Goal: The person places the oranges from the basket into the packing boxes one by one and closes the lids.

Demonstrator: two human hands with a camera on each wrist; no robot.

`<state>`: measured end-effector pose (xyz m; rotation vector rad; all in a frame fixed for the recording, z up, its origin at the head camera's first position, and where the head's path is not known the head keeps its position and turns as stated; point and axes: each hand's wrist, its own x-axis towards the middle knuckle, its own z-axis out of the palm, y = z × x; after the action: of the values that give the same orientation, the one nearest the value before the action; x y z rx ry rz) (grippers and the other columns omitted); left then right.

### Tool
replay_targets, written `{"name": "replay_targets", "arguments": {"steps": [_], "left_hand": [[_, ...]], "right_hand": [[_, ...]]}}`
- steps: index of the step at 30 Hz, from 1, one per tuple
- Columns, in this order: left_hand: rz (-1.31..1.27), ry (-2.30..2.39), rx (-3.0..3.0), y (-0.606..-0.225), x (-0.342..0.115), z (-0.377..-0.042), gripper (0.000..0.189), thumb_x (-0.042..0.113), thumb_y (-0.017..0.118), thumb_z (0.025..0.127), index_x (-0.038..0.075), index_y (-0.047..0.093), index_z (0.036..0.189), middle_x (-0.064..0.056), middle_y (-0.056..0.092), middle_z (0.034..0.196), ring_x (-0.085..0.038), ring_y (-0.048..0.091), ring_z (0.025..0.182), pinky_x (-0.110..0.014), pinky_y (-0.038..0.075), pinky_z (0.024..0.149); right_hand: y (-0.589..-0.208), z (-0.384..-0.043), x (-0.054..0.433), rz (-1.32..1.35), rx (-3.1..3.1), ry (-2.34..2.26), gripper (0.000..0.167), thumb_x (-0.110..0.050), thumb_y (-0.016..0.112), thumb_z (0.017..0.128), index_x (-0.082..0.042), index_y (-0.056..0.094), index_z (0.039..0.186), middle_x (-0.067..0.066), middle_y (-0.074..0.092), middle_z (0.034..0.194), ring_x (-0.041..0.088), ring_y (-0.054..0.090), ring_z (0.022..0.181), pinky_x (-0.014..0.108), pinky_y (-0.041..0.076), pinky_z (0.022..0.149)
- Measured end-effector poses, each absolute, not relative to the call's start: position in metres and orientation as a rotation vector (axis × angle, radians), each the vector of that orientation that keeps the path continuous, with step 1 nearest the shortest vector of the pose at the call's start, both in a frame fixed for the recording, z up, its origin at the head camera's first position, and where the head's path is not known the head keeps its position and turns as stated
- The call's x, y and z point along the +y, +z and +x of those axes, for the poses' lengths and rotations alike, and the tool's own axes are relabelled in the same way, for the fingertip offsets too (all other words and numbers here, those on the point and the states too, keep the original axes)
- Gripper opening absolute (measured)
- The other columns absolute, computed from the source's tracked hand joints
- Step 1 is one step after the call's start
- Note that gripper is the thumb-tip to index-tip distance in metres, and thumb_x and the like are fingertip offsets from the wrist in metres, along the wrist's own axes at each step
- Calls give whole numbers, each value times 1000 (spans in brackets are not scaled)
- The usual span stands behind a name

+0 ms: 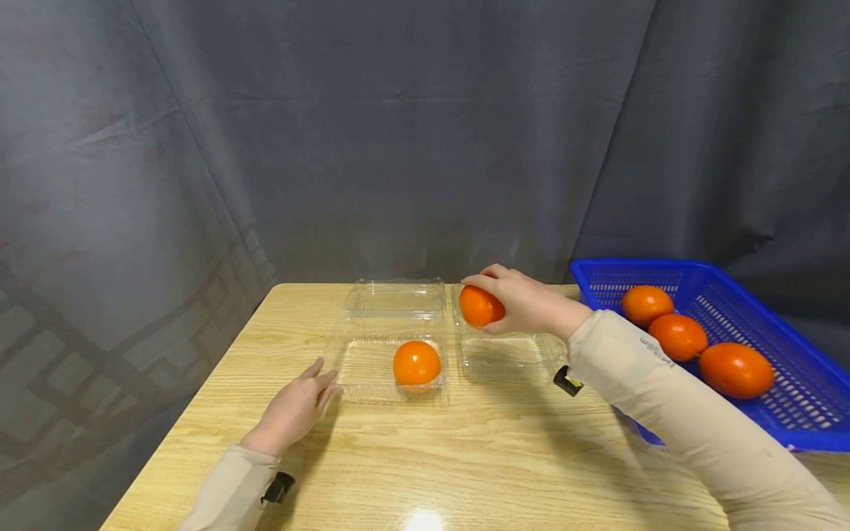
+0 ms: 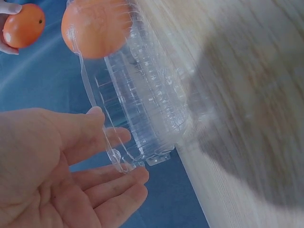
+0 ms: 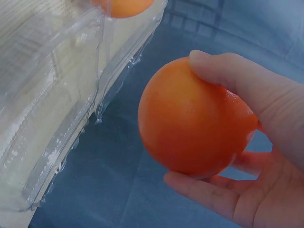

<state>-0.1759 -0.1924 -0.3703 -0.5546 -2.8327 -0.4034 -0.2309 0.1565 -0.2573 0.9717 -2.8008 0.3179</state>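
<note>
gripping an orange fruit (image 1: 479,307) in the right hand (image 1: 521,299) now, with thumb and fingers curled round it, held aloft around the back of the right-hand clear container (image 1: 501,352), not yet set in. resting the left hand (image 1: 292,413) loosely spread, with fingers nearly straight, at the left edge of the left-hand clear container (image 1: 365,361); hard to tell how firmly touching. counting a second fruit (image 1: 416,363) in there, toward the right. counting three more fruits (image 1: 677,338) in the blue basket (image 1: 730,310). looks like the placing step. calls next for picking a free spot, lowering gently, then releasing without tipping thin plastic.
</note>
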Motion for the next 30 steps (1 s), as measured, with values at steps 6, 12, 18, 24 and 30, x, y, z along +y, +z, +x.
{"name": "replay_targets", "arguments": {"steps": [6,12,18,24,30], "left_hand": [[-548,-399,-2833,-370,-192,-176,28,11,59,91,-6,64,113,-35,52,126,-44,62,102,-41,56,70],[-537,-405,-2844,-370,-192,-176,29,11,58,91,-6,64,114,-35,51,127,-44,62,101,-44,55,73],[-534,-400,-2846,-370,-192,-176,29,11,59,91,-6,64,114,-35,51,127,-44,62,102,-43,56,72],[-540,-395,-2838,-371,-192,-176,29,11,59,90,-6,64,113,-35,51,126,-43,63,100,-39,55,68],[-545,-390,-2833,-371,-192,-176,29,11,59,90,-6,64,113,-35,52,126,-43,63,100,-36,54,64]], "right_hand": [[-256,-229,149,986,-2816,318,64,-19,80,70,-12,53,128,19,54,121,34,57,102,45,53,88],[-258,-229,143,983,-2841,309,66,-21,80,71,-12,52,130,18,53,123,33,57,103,45,53,87],[-260,-227,139,1010,-2836,303,66,-20,80,70,-10,52,129,20,53,121,34,57,101,45,54,86],[-262,-226,135,1001,-2846,272,66,-23,80,71,-13,52,130,18,54,121,33,58,99,44,54,83],[-264,-226,130,1004,-2854,280,67,-24,80,72,-15,51,132,17,53,122,32,59,99,44,54,84]]}}
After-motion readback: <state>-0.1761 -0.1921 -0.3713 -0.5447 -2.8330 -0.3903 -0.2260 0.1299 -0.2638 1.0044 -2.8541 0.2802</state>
